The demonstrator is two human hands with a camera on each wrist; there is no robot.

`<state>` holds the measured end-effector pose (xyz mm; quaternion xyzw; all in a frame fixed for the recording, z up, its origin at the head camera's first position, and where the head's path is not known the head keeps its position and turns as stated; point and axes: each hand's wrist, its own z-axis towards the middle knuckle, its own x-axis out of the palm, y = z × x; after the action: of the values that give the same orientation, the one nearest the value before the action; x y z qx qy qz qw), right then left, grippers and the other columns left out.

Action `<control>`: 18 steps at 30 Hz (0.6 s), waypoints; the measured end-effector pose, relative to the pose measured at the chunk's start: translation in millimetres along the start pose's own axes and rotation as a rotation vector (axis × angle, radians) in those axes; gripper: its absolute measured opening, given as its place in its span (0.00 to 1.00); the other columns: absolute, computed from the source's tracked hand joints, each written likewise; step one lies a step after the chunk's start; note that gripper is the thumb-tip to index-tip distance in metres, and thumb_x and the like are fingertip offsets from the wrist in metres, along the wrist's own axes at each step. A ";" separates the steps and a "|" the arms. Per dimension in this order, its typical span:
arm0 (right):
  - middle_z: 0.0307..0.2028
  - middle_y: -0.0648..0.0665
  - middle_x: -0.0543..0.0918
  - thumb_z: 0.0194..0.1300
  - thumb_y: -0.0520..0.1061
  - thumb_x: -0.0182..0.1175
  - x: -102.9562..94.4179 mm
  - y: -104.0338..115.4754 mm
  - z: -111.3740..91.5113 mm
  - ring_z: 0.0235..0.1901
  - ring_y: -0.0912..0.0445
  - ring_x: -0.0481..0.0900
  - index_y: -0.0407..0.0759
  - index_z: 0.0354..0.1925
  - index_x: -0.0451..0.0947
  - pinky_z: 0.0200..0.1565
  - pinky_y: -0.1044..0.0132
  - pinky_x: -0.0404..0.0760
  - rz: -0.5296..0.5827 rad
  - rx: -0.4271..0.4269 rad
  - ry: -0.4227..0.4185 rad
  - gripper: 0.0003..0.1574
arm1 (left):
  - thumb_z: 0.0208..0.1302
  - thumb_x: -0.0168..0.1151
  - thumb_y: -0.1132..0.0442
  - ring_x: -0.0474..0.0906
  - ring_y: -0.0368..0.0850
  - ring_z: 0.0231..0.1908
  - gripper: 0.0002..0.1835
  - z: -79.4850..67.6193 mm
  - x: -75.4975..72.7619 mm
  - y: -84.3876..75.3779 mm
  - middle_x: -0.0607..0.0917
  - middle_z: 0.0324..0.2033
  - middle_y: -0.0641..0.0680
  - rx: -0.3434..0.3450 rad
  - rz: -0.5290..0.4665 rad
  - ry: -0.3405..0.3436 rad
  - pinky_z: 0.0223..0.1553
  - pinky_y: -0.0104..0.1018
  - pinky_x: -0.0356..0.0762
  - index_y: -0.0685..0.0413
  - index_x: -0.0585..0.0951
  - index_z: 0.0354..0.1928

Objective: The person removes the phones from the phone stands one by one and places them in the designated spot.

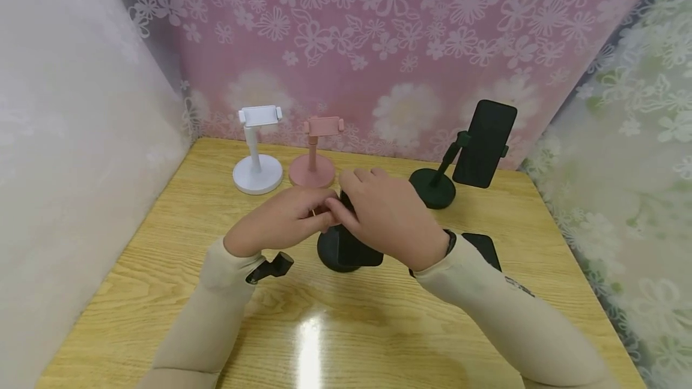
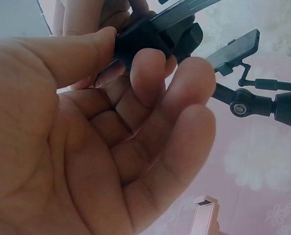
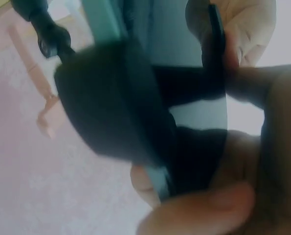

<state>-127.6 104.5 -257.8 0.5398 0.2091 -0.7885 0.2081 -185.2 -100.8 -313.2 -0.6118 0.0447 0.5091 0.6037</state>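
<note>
A black phone stand, its round base point(image 1: 328, 251) on the table, stands in front of the person with a dark phone point(image 1: 359, 248) tilted in its holder. My left hand point(image 1: 286, 218) pinches the black clamp point(image 2: 143, 41) of the holder between thumb and index finger; its other fingers curl loosely. From the right, my right hand point(image 1: 391, 218) grips the phone's upper part, thumb across the front, hiding that end in the head view. Close in the right wrist view, the black clamp jaw point(image 3: 111, 103) sits against the phone's edge.
A white phone stand point(image 1: 257, 174) and a pink one point(image 1: 312, 171) stand empty at the back left. At the back right, a dark stand point(image 1: 432, 188) holds an upright phone point(image 1: 485, 143). Another phone point(image 1: 483, 248) lies on the wooden table point(image 1: 259, 329), partly under the right forearm.
</note>
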 end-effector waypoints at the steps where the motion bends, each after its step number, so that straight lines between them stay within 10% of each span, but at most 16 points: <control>1: 0.20 0.51 0.64 0.79 0.57 0.56 1.0 0.1 0.5 0.19 0.55 0.63 0.45 0.31 0.69 0.20 0.64 0.62 0.006 0.010 -0.008 0.22 | 0.81 0.54 0.58 0.76 0.41 0.28 0.06 -0.3 -0.2 0.5 0.81 0.30 0.42 0.003 -0.006 -0.002 0.34 0.38 0.76 0.44 0.80 0.44; 18: 0.15 0.53 0.61 0.72 0.57 0.64 17.2 -8.4 -1.2 0.14 0.58 0.60 0.49 0.22 0.64 0.17 0.65 0.55 0.059 0.022 -0.197 0.28 | 0.64 0.73 0.64 0.79 0.51 0.42 0.13 8.4 20.9 30.7 0.81 0.39 0.49 0.087 -0.331 -0.062 0.47 0.45 0.79 0.48 0.76 0.43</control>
<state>-137.0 110.3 -273.5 0.4677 0.1631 -0.8335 0.2449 -200.6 -90.7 -346.6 -0.5682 -0.0531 0.4191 0.7062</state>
